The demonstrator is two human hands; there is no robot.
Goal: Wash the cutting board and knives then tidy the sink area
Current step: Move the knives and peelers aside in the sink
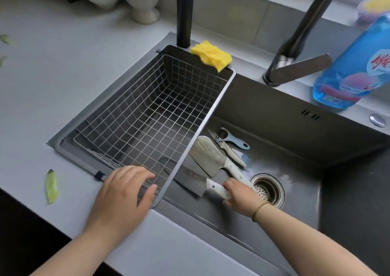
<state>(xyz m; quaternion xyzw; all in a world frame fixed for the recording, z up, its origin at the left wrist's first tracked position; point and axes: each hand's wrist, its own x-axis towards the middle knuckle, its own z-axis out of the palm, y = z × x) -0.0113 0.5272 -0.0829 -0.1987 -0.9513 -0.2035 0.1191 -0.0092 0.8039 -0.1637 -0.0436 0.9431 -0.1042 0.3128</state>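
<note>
Down in the dark sink [285, 149] lie two cleavers with white speckled handles. My right hand [240, 195] is closed around the handle of the dark cleaver [190, 178], whose blade runs under the basket. The lighter cleaver [207, 155] lies across it. Beside them rest a small paring knife [230, 152] and a blue peeler [234, 139]. My left hand [124, 193] rests on the near corner of the wire drain basket [147, 115], fingers curled over its rim. A yellow sponge [212, 55] sits on the basket's far corner. No cutting board is in view.
A black faucet [295, 50] rises behind the sink, with a second dark post [184, 12] at the basket's back. A blue detergent bottle [354, 64] stands at the right. The drain strainer [267, 188] is near my right hand. A green vegetable peel [51, 186] lies on the grey counter [52, 75].
</note>
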